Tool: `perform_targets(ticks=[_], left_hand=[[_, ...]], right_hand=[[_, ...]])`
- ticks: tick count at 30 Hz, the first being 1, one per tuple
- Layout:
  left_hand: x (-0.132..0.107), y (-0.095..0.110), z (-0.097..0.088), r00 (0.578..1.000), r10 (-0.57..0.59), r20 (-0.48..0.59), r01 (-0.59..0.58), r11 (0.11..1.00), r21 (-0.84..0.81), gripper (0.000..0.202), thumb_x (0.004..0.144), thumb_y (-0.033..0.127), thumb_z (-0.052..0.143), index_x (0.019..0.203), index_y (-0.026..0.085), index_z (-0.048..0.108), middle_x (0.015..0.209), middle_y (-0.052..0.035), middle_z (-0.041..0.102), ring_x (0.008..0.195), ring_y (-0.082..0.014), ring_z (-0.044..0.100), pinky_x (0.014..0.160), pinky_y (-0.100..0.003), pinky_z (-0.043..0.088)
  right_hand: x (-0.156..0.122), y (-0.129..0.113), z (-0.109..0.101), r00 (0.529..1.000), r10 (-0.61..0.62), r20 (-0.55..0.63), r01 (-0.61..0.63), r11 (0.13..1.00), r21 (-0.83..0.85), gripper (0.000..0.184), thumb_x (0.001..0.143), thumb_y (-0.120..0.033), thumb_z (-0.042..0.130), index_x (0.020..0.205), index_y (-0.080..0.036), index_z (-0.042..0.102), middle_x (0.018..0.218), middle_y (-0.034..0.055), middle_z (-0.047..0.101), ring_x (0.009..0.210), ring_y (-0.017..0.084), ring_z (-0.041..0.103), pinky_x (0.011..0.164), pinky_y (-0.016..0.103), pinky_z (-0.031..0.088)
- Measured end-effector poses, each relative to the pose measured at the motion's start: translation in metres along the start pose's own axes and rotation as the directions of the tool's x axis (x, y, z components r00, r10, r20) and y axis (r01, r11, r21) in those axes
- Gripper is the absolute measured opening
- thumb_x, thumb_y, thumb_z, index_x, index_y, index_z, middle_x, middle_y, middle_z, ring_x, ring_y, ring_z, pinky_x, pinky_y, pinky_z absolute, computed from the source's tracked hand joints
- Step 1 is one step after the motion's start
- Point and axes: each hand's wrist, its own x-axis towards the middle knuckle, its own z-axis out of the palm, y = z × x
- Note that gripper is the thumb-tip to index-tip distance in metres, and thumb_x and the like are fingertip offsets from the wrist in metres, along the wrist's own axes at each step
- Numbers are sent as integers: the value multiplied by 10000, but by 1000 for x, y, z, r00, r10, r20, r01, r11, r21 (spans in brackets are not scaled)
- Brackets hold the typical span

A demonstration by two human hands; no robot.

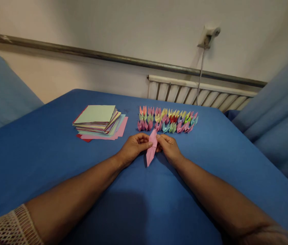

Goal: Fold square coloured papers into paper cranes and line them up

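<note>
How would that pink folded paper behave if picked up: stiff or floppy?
Probably fairly stiff: the pink folded paper keeps a narrow, creased shape between the left hand and right hand. Its pointed lower end looks thin, so it might crumple easily. It's likely very light, being only small paper.

The person's bare left forearm (77, 194) and bare right forearm (210, 190) slant inward from the lower corners, bringing the hands close together in front. The bare left hand (133, 146) is closed in a pinch, its thumb (146, 146) pointing right, its fingers (142, 136) curled beyond. The bare right hand (170, 148) pinches too, its fingers bent inward and partly hidden, both wrists (120, 162) nearly straight
</note>
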Motion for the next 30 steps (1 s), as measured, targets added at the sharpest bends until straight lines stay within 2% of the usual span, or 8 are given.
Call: perform_targets(ticks=[6, 10, 14, 18, 21, 24, 27, 30], left_hand=[[1, 2, 1, 997, 16, -72, -18, 999, -27, 340, 613, 315, 812, 821, 156, 594, 717, 21, 634, 641, -104, 589, 644, -241, 457], [3, 1, 0, 980, 54, -190, -58, 998, -17, 377, 578, 312, 830, 757, 175, 528, 598, 77, 557, 540, -73, 522, 556, -200, 398], [4, -1, 0, 981, 67, -182, -58, 997, 54, 330, 618, 343, 799, 690, 162, 533, 598, 55, 562, 543, -79, 510, 545, -205, 395], [4, -3, 1, 986, 89, -138, -79, 994, 71, 272, 645, 327, 776, 740, 153, 591, 664, 28, 591, 616, -96, 544, 617, -228, 437], [2, -2, 2, 992, 85, -91, -79, 995, 66, 265, 674, 344, 755, 785, 152, 610, 728, 11, 612, 663, -106, 559, 658, -241, 449], [1, -1, 3, 993, 102, -63, -96, 991, 96, 287, 697, 375, 743, 812, 152, 606, 751, 6, 614, 698, -116, 562, 671, -241, 443], [1, -2, 2, 992, 126, -30, -121, 985, 120, 315, 695, 394, 750, 825, 152, 597, 755, 5, 614, 708, -125, 566, 663, -239, 435], [2, -3, 1, 991, 123, -45, -117, 986, 121, 312, 704, 414, 738, 799, 148, 605, 706, 17, 590, 656, -112, 533, 614, -222, 410]], right_hand=[[-2, -2, 1, 998, -34, 45, 34, 999, 1, 458, 782, -630, 571, 655, -191, 552, 508, -28, 557, 460, 102, 520, 479, 233, 417], [-4, 2, 7, 996, -41, 77, 39, 999, 28, 406, 663, -561, 721, 686, -209, 521, 541, -51, 559, 463, 100, 519, 476, 235, 425], [-4, 9, 9, 996, -84, 17, 84, 996, 26, 318, 707, -465, 709, 725, -214, 515, 577, -57, 536, 493, 98, 499, 502, 237, 416], [-5, 9, 6, 982, -183, -44, 177, 977, -120, 208, 771, -382, 660, 794, -216, 537, 658, -38, 557, 553, 108, 519, 541, 243, 418], [-10, 2, 4, 959, -280, -35, 254, 909, -330, 115, 821, -322, 603, 846, -218, 561, 696, -18, 591, 586, 124, 541, 567, 257, 422], [-17, -5, 5, 919, -391, 50, 362, 787, -499, 75, 844, -255, 561, 909, -223, 580, 773, 10, 606, 670, 150, 561, 643, 283, 438], [-22, -10, 7, 878, -451, 163, 456, 682, -572, 107, 837, -212, 551, 935, -221, 594, 824, 33, 588, 760, 175, 559, 703, 304, 447], [-22, -11, 8, 874, -446, 191, 470, 682, -560, 151, 845, -211, 541, 983, -214, 603, 853, 36, 588, 773, 167, 568, 709, 295, 466]])
